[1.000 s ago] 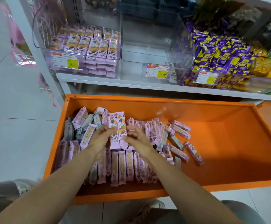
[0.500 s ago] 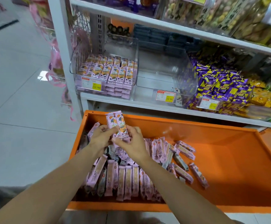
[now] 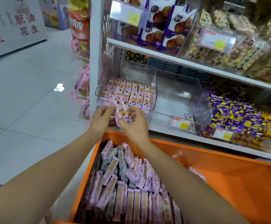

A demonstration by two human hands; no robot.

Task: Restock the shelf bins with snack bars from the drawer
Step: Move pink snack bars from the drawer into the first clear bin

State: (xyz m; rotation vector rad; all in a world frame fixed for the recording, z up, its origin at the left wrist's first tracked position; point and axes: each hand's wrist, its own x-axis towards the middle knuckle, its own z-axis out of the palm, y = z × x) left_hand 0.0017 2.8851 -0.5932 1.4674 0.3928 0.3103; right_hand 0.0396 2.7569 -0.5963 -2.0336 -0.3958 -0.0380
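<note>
Head view: the left hand and the right hand together pinch a few glossy pink snack bars before the clear plastic bin, half filled with the same bars. The orange drawer below holds many more.

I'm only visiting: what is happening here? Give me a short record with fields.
Held: pink snack bars, gripped by left hand and right hand
Where: in front of the left clear bin
Bin contents: matching bars in rows
Source: orange drawer below, with loose bars piled at its left
Neighbour: purple packets further right on the shelf
</note>
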